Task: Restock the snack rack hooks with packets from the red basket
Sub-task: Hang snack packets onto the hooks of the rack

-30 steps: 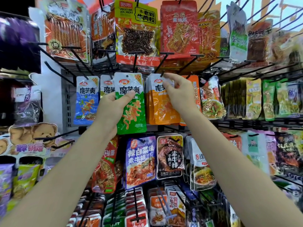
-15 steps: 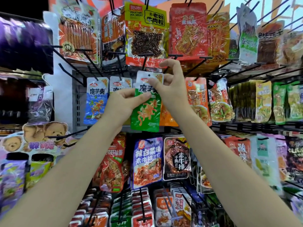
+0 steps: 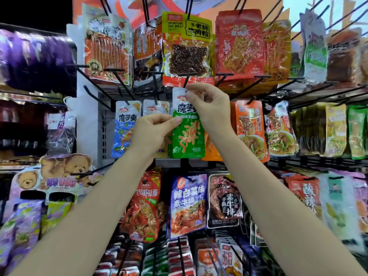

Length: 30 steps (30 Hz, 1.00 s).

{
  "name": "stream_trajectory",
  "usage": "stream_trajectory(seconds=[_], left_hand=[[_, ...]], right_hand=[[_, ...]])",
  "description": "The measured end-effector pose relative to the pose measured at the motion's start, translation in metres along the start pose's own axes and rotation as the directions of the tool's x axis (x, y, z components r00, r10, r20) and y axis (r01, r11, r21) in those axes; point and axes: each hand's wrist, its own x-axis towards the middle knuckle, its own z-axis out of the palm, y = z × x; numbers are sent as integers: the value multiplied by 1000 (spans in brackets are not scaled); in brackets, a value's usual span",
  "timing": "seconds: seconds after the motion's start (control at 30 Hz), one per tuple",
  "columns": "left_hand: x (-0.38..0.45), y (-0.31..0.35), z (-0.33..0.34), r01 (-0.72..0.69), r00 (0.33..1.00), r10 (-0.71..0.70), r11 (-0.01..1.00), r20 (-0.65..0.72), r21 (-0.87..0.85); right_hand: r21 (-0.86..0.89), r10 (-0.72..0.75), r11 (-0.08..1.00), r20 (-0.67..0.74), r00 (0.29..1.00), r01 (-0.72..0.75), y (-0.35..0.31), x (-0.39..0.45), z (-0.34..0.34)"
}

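Observation:
A green and white snack packet (image 3: pixel 188 136) is held up against the middle row of the rack. My left hand (image 3: pixel 152 132) pinches its left edge at mid height. My right hand (image 3: pixel 209 105) pinches its white top edge just under the tip of a black hook (image 3: pixel 187 79). I cannot tell whether the packet's hole is on the hook. Matching blue (image 3: pixel 125 128) and white-topped (image 3: pixel 156 108) packets hang to its left, and orange packets (image 3: pixel 212 150) hang behind it. The red basket is out of view.
Black hooks (image 3: pixel 95 82) jut toward me all over the rack, some bare at the left. Large red and orange packets (image 3: pixel 239 44) hang above, a blue packet (image 3: pixel 187 206) and a black packet (image 3: pixel 224 200) below. A bear display (image 3: pixel 65 170) stands at the left.
My right hand left the orange packets and took the green packet's top edge. Both hands lifted the packet up and right, toward the hook tip. The view tilted upward.

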Motion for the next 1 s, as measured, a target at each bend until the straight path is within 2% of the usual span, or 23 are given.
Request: stream_trajectory(seconds=[0.17, 0.6, 0.77, 0.9, 0.97, 1.0], left_hand=[[5, -1, -1, 19, 999, -19, 1000, -32, 12], [6, 2, 4, -1, 1000, 1, 1000, -5, 1], [-2, 0, 3, 36, 999, -36, 999, -16, 5], [7, -6, 0, 91, 995, -88, 992, -38, 82], [9, -7, -5, 74, 996, -66, 985, -51, 157], [8, -7, -7, 26, 998, -11, 965, -61, 261]], right_hand=[[-12, 16, 1000, 16, 1000, -16, 3, 6, 4], [-75, 61, 995, -16, 998, -62, -3, 8, 1], [-167, 99, 981, 23, 995, -94, 0, 1, 0], [-264, 108, 960, 55, 993, -89, -6, -1, 4], [-413, 41, 911, 73, 997, -7, -7, -7, 2], [-479, -35, 876, 68, 997, 63, -6, -11, -3]])
